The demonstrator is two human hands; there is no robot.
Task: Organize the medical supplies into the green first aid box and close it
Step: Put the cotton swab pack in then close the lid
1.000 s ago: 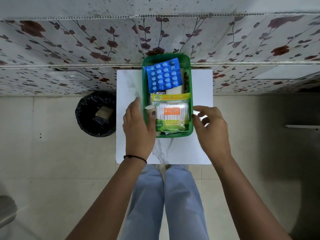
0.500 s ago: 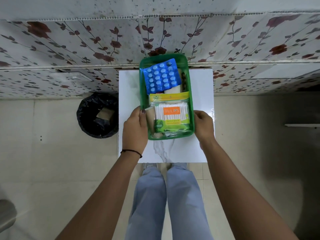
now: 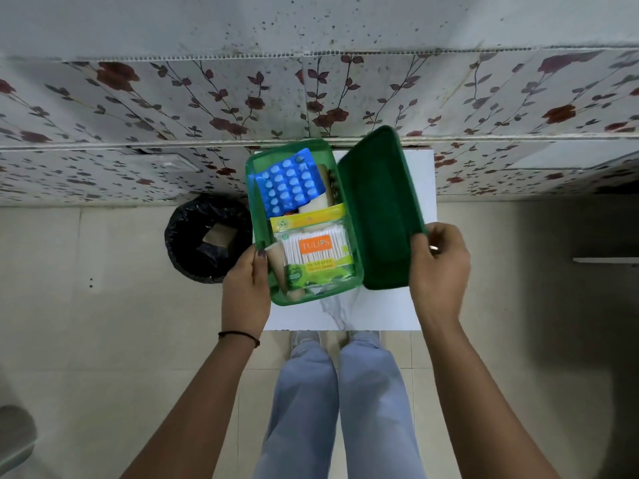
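Left hand (image 3: 246, 288): fingers pressed on the near-left wall of the green first aid box (image 3: 257, 209), steadying it.
Right hand (image 3: 438, 267): pinches the near-right corner of the lid (image 3: 378, 205), which stands tilted up along the box's right long side.
Key relation: box lies left of the lid grip; long axis runs away from the person, so the lid likely swings leftward.
Obstacles: cotton swab pack (image 3: 316, 252) and blue blister pack (image 3: 289, 183) ride high.
Support: white table (image 3: 373, 312).
Beyond: black bin (image 3: 207, 236), clear of the swing.
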